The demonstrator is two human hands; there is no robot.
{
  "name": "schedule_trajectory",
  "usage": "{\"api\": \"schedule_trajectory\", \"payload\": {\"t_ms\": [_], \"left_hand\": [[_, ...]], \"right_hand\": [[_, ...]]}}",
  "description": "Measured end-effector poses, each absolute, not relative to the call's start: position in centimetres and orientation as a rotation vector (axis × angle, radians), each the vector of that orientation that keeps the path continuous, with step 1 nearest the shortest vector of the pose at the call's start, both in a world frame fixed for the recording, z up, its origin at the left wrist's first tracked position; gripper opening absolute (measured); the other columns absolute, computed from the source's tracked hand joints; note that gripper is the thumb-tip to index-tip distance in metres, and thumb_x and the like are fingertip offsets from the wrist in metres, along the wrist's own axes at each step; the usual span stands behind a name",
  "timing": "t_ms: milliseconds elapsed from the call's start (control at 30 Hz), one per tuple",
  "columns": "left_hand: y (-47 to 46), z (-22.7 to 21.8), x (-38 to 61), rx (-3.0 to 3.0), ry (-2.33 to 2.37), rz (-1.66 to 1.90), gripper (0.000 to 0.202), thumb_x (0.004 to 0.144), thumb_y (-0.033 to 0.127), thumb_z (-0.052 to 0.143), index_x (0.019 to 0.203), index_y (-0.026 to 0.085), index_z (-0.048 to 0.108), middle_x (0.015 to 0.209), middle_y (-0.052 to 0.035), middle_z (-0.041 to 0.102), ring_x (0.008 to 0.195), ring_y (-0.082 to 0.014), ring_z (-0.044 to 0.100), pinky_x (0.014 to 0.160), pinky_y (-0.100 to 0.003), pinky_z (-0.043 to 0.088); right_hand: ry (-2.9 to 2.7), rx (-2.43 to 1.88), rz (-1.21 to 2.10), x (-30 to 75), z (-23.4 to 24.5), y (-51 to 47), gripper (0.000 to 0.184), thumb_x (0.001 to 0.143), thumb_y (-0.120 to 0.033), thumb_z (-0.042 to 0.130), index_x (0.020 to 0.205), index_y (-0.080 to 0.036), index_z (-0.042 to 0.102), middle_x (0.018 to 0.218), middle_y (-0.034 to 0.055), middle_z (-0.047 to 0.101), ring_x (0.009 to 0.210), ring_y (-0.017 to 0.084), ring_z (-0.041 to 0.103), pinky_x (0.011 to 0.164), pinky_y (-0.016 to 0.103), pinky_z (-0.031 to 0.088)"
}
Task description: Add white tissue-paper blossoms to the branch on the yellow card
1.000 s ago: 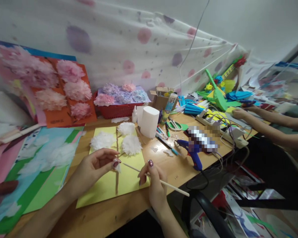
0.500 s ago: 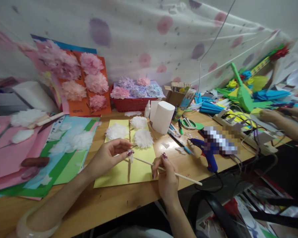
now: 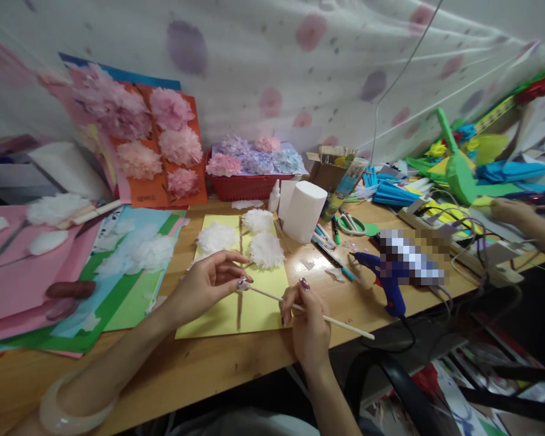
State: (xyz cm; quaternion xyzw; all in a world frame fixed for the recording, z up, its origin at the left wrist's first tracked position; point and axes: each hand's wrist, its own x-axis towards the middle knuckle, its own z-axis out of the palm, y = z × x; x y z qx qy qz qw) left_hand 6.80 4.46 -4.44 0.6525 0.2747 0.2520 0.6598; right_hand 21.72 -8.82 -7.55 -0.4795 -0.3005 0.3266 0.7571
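Note:
My right hand (image 3: 309,321) is closed around a thin, pale wooden stick (image 3: 349,327), held slantwise over the table's front. The stick's far tip meets the fingertips of my left hand (image 3: 209,284), which pinch a small scrap of white tissue paper (image 3: 243,284) there. Beneath both hands lies a yellow sheet of paper (image 3: 209,326) with a brown stem drawn on it. Fluffy white tissue flowers (image 3: 266,250) sit along that stem, and my left hand partly hides another at the left.
A blue glue gun (image 3: 384,275) with a cord lies right of my right hand. Behind the yellow sheet stand a white paper roll (image 3: 304,212) and a red basket (image 3: 240,188) of tissue flowers. A co-worker's hand (image 3: 511,212) is at the far right; coloured papers (image 3: 122,315) lie left.
The view has shifted slightly, so everything sits a little further right. The white tissue scrap at my left fingertips looks more bunched around the stick's tip.

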Motion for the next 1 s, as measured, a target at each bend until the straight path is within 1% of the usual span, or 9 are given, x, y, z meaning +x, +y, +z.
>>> {"api": "schedule_trajectory", "payload": {"t_ms": [300, 467, 600, 700, 900, 1000], "left_hand": [[4.3, -3.6, 7.0, 1.423, 0.650, 0.568, 0.043, 0.074, 0.039, 0.080, 0.106, 0.019, 0.060, 0.084, -0.0035, 0.078, 0.083, -0.0194, 0.075, 0.085, -0.035, 0.057], [4.1, -3.8, 7.0, 1.426, 0.631, 0.551, 0.054, 0.064, 0.034, 0.088, 0.106, 0.021, 0.058, 0.084, -0.0039, 0.078, 0.084, -0.0215, 0.075, 0.082, -0.037, 0.059], [4.3, -4.0, 7.0, 1.467, 0.651, 0.577, 0.047, 0.068, 0.033, 0.085, 0.105, 0.020, 0.060, 0.084, -0.0039, 0.078, 0.083, -0.0190, 0.074, 0.082, -0.033, 0.058], [4.4, -4.0, 6.9, 1.479, 0.661, 0.580, 0.043, 0.070, 0.032, 0.084, 0.104, 0.019, 0.061, 0.082, -0.0036, 0.078, 0.081, -0.0180, 0.074, 0.079, -0.031, 0.058], [4.2, -4.3, 6.9, 1.540, 0.582, 0.595, 0.045, 0.070, 0.029, 0.085, 0.107, 0.020, 0.060, 0.087, -0.0033, 0.078, 0.084, -0.0166, 0.073, 0.084, -0.031, 0.058], [4.2, -4.2, 6.9, 1.550, 0.594, 0.594, 0.044, 0.071, 0.030, 0.084, 0.106, 0.020, 0.060, 0.086, -0.0038, 0.078, 0.085, -0.0183, 0.074, 0.084, -0.032, 0.059]], "right_hand": [[-0.628, -1.080, 0.700, 21.8, -7.5, -8.7, 0.052, 0.093, -0.052, 0.055, 0.053, -0.019, 0.063, 0.045, -0.0017, 0.051, 0.044, 0.012, 0.048, 0.051, 0.027, 0.037], [-0.600, -1.120, 0.701, 21.6, -7.3, -8.6, 0.055, 0.093, -0.055, 0.054, 0.052, -0.020, 0.061, 0.044, -0.0014, 0.050, 0.045, 0.012, 0.048, 0.050, 0.027, 0.038], [-0.599, -1.141, 0.703, 21.5, -7.0, -8.6, 0.056, 0.091, -0.056, 0.054, 0.048, -0.020, 0.058, 0.044, -0.0010, 0.049, 0.044, 0.012, 0.047, 0.049, 0.027, 0.038], [-0.593, -1.136, 0.700, 21.4, -6.9, -8.6, 0.055, 0.090, -0.055, 0.054, 0.049, -0.020, 0.059, 0.044, -0.0011, 0.049, 0.043, 0.012, 0.047, 0.048, 0.026, 0.038], [-0.589, -1.141, 0.674, 21.4, -6.5, -8.7, 0.055, 0.090, -0.056, 0.053, 0.049, -0.019, 0.061, 0.043, -0.0005, 0.051, 0.043, 0.012, 0.048, 0.049, 0.026, 0.039], [-0.589, -1.160, 0.676, 21.4, -6.4, -8.7, 0.056, 0.090, -0.056, 0.053, 0.049, -0.019, 0.061, 0.042, -0.0006, 0.050, 0.043, 0.012, 0.049, 0.050, 0.026, 0.040]]}}
